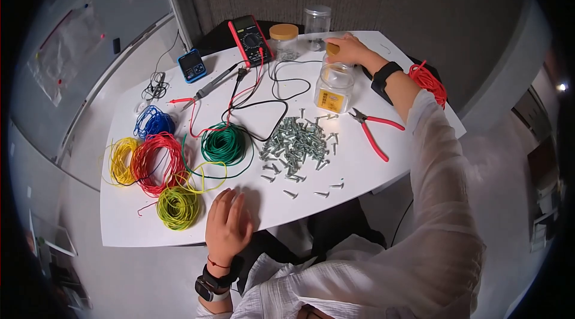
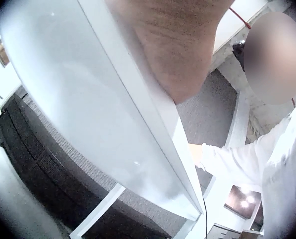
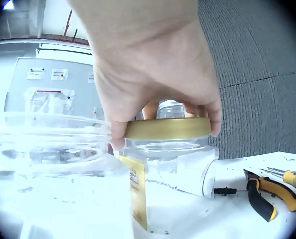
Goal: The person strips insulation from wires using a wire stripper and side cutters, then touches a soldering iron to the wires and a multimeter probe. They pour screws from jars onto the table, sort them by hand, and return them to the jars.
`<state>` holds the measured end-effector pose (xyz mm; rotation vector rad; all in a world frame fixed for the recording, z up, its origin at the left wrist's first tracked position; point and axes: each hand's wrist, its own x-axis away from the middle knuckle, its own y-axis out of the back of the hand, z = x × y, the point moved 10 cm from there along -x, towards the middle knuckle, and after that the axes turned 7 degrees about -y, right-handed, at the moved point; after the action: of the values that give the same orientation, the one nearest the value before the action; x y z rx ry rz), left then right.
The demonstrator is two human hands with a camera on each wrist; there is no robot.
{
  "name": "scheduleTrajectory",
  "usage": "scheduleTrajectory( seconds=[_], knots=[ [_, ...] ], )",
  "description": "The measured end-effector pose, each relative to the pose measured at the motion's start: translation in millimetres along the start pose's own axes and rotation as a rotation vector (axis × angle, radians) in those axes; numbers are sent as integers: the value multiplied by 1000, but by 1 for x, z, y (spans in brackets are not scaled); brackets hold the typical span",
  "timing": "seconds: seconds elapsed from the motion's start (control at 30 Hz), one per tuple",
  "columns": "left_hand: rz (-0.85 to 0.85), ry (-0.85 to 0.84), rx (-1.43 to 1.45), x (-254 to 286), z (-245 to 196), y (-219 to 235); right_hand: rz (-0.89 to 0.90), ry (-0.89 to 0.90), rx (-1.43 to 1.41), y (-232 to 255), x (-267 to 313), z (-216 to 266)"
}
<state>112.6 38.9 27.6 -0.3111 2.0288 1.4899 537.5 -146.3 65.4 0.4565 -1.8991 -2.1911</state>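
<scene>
At the far side of the table, my right hand [image 1: 352, 49] reaches behind an open clear jar with a yellow label [image 1: 335, 87]. In the right wrist view, its thumb and fingers grip the gold lid [image 3: 168, 128] of a second clear jar [image 3: 180, 169] from above. The lid sits at that jar's mouth, and the open jar [image 3: 63, 174] stands close beside it. My left hand [image 1: 227, 223] rests at the table's front edge with fingers relaxed, holding nothing. Between the hands lies a heap of silvery screws [image 1: 296, 142].
Red-handled cutters [image 1: 374, 133] lie right of the screws. Wire coils, including a green one [image 1: 223, 144], fill the left. Behind are a soldering iron [image 1: 215, 82], a multimeter [image 1: 250, 40], an orange-lidded jar [image 1: 284, 40] and a tall jar [image 1: 317, 23]. Yellow-black pliers [image 3: 262, 196] lie behind.
</scene>
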Motion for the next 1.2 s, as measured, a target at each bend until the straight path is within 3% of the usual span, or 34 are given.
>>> scheduleTrajectory(
  seconds=[0.23, 0.47, 0.57, 0.63, 0.7, 0.77, 0.8, 0.83, 0.87, 0.9, 0.93, 1.0, 1.07, 1.13, 1.17, 1.2],
  knots=[
    [7, -2, 39, 1, 2, -3, 132, -23, -6, -15, -5, -4],
    [7, -9, 52, 2, 1, -1, 69, 13, -25, 0, 4, 1],
    [-9, 8, 70, 1, 1, 2, -8, 7, 9, 34, 17, 0],
    [-45, 17, 78, 4, 1, 4, -241, -47, -90, 83, 20, -10],
    [-82, 26, 84, 10, 3, 7, -281, 120, -505, 126, 38, -1],
    [-148, 143, 383, 20, 16, 7, -94, 235, -867, 155, 107, 46],
    [-147, 143, 381, 19, 11, 6, 28, 420, -911, 157, 142, 82],
    [-228, 215, 820, 19, 7, 0, 153, 604, -950, 151, 177, 115],
    [-307, 286, 1260, 18, 2, -8, 35, 804, -669, 143, 215, 144],
    [-235, 299, 1386, 12, -11, -12, -67, 941, -397, 124, 255, 174],
    [-214, 368, 1492, 10, -18, -18, 84, 969, -506, 104, 288, 195],
    [-115, 344, 1609, 16, -26, -38, 141, 1141, -585, 80, 340, 222],
    [-74, 354, 1583, 17, -33, -30, 28, 1230, -589, 75, 368, 231],
    [-129, 533, 1888, 20, -39, -31, 16, 1271, -635, 69, 379, 233],
    [-20, 590, 1732, 27, -42, -35, -4, 1338, -630, 66, 388, 233],
    [-13, 591, 1733, 31, -43, -35, -26, 1407, -622, 64, 396, 233]
  ],
)
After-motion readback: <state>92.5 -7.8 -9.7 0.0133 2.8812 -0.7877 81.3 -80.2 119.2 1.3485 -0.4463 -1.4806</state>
